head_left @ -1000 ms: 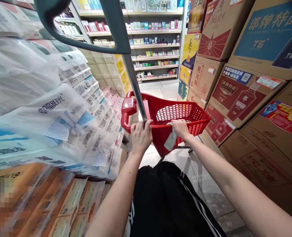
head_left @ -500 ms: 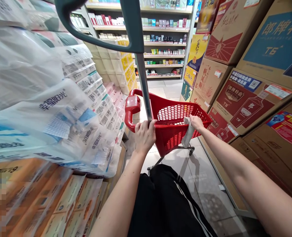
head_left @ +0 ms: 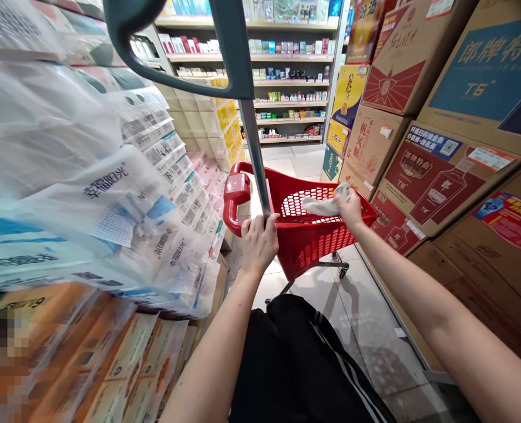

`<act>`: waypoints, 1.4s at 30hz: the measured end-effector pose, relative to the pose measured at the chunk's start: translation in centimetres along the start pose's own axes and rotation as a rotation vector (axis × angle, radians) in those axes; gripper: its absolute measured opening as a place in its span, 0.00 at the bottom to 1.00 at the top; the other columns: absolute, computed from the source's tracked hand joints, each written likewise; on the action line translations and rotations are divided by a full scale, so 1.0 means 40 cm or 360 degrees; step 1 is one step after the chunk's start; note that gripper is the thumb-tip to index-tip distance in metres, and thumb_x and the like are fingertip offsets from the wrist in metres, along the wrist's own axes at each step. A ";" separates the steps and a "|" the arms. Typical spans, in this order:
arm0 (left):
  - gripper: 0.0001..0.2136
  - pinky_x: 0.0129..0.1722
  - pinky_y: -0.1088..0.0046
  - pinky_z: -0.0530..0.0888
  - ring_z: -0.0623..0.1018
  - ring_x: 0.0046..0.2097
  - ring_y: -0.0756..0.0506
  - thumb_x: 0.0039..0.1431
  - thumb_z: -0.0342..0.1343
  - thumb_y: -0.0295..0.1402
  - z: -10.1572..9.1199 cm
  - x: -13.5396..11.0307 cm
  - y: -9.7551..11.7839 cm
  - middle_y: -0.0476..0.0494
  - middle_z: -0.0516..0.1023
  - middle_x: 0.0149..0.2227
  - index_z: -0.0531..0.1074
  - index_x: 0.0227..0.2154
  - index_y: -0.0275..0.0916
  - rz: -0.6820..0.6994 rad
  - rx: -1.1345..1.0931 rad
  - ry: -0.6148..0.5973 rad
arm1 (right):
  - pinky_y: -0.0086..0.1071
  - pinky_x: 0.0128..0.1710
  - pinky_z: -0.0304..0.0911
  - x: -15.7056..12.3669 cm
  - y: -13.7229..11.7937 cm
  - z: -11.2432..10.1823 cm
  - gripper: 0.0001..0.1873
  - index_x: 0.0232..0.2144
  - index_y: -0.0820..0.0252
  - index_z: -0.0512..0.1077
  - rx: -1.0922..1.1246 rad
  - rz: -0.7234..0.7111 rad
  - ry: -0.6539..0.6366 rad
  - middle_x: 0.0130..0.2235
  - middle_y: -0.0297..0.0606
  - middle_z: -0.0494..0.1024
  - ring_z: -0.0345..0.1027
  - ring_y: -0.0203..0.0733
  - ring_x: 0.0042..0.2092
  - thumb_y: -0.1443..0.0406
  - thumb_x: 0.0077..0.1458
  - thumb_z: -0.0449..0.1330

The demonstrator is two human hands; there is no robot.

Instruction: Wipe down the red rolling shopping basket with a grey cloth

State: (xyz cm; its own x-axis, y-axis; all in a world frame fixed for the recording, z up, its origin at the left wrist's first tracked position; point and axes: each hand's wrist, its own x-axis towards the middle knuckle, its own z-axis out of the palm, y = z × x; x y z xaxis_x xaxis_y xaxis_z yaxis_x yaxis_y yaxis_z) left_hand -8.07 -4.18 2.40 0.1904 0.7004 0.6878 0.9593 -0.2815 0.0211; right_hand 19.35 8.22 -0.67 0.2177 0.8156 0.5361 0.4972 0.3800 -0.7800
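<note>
A small red plastic shopping cart (head_left: 306, 247) stands in the aisle in front of me. My left hand (head_left: 260, 241) is closed over its near rim, right where a metal pole (head_left: 256, 155) meets the cart. That pole rises to a large dark grey loop handle (head_left: 238, 53) close to the camera. In my right hand (head_left: 349, 207) a greyish-white cloth (head_left: 324, 205) is bunched up. The cloth hangs over the inside of the basket, near the far end, and part of it is hidden by my fingers.
Plastic-wrapped tissue packs (head_left: 110, 205) are piled on the left, above orange packs (head_left: 88, 352). Cardboard boxes (head_left: 440, 164) form a wall on the right. Shelves of small products (head_left: 291, 76) stand ahead, beyond a tiled floor (head_left: 286, 154).
My right hand has swung the cloth from the cart's near outer side up and over the rim to the inside. The left hand has kept its grip on the rim.
</note>
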 end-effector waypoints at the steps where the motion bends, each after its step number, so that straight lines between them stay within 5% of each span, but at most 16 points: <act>1: 0.16 0.50 0.61 0.57 0.69 0.42 0.42 0.61 0.42 0.31 0.001 -0.001 -0.001 0.40 0.69 0.38 0.65 0.51 0.43 0.0004 -0.0008 0.0000 | 0.35 0.38 0.60 -0.049 0.002 0.016 0.19 0.36 0.61 0.68 -0.0071 -0.0088 -0.0169 0.35 0.40 0.72 0.64 0.42 0.36 0.51 0.54 0.53; 5: 0.17 0.51 0.60 0.57 0.69 0.42 0.42 0.61 0.41 0.31 0.001 -0.002 -0.001 0.39 0.69 0.38 0.65 0.51 0.43 -0.0009 -0.0038 0.0000 | 0.39 0.47 0.56 -0.183 0.000 0.052 0.14 0.32 0.58 0.70 -0.0408 -0.0355 -0.0584 0.40 0.42 0.73 0.63 0.46 0.45 0.56 0.56 0.50; 10: 0.17 0.50 0.59 0.58 0.68 0.43 0.41 0.62 0.40 0.31 -0.004 0.001 -0.002 0.38 0.69 0.38 0.65 0.51 0.43 -0.0058 -0.0054 -0.0005 | 0.34 0.46 0.58 -0.217 -0.088 0.113 0.21 0.42 0.58 0.67 -0.0351 -0.0281 -0.0602 0.42 0.40 0.73 0.65 0.42 0.45 0.59 0.64 0.36; 16: 0.18 0.50 0.60 0.58 0.69 0.43 0.41 0.62 0.41 0.32 -0.010 -0.006 -0.016 0.38 0.69 0.39 0.63 0.54 0.43 -0.0029 -0.0019 -0.0017 | 0.35 0.51 0.56 -0.258 -0.223 0.214 0.24 0.60 0.59 0.52 -0.0212 -0.0619 -0.0548 0.54 0.42 0.67 0.61 0.42 0.53 0.59 0.65 0.37; 19: 0.19 0.50 0.60 0.58 0.69 0.43 0.41 0.62 0.41 0.32 -0.018 -0.013 -0.026 0.38 0.70 0.39 0.62 0.55 0.43 0.0003 0.0005 -0.0026 | 0.37 0.53 0.53 -0.258 -0.197 0.193 0.22 0.57 0.56 0.58 -0.0418 -0.0772 -0.0638 0.53 0.40 0.69 0.60 0.43 0.52 0.59 0.65 0.37; 25: 0.20 0.51 0.60 0.59 0.70 0.44 0.42 0.61 0.42 0.31 -0.036 -0.021 -0.035 0.39 0.71 0.40 0.58 0.57 0.41 0.0052 -0.0053 -0.0055 | 0.40 0.51 0.49 -0.241 -0.041 0.081 0.22 0.48 0.60 0.66 -0.0991 -0.0526 -0.0550 0.44 0.45 0.72 0.60 0.45 0.46 0.59 0.65 0.37; 29: 0.13 0.51 0.61 0.59 0.72 0.42 0.43 0.61 0.42 0.29 -0.030 -0.019 -0.044 0.40 0.73 0.38 0.62 0.47 0.37 0.0001 -0.0194 -0.0028 | 0.41 0.53 0.47 -0.245 -0.011 0.068 0.21 0.49 0.61 0.65 -0.1036 -0.0464 -0.0480 0.46 0.46 0.70 0.58 0.46 0.47 0.60 0.65 0.37; 34: 0.06 0.48 0.61 0.63 0.75 0.37 0.42 0.60 0.44 0.30 -0.011 -0.017 -0.069 0.39 0.74 0.37 0.60 0.40 0.37 -0.0095 -0.0219 0.0022 | 0.43 0.54 0.49 -0.269 -0.095 0.141 0.20 0.53 0.60 0.62 -0.0707 -0.0577 -0.0477 0.50 0.45 0.69 0.58 0.47 0.51 0.64 0.64 0.38; 38: 0.09 0.48 0.61 0.63 0.76 0.39 0.42 0.59 0.45 0.31 -0.014 -0.019 -0.088 0.37 0.75 0.39 0.57 0.42 0.37 -0.0121 -0.0222 0.0037 | 0.45 0.55 0.51 -0.293 -0.209 0.214 0.21 0.57 0.56 0.58 -0.0403 -0.0767 -0.0564 0.53 0.44 0.67 0.57 0.47 0.53 0.63 0.63 0.42; 42: 0.13 0.47 0.63 0.65 0.75 0.43 0.41 0.59 0.48 0.32 -0.038 -0.026 -0.110 0.36 0.76 0.41 0.55 0.45 0.37 -0.0114 -0.0240 0.0011 | 0.43 0.54 0.53 -0.304 -0.258 0.229 0.21 0.58 0.54 0.57 -0.0310 -0.0829 -0.0633 0.52 0.43 0.67 0.57 0.46 0.53 0.62 0.63 0.44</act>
State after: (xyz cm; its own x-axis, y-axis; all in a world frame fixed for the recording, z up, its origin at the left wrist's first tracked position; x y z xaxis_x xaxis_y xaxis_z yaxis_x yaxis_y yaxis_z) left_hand -12.78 -4.68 2.69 0.1205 0.7179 0.6857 0.9281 -0.3265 0.1787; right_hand 3.87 -1.63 -2.12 -0.3976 0.6603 0.6371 0.6035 0.7112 -0.3605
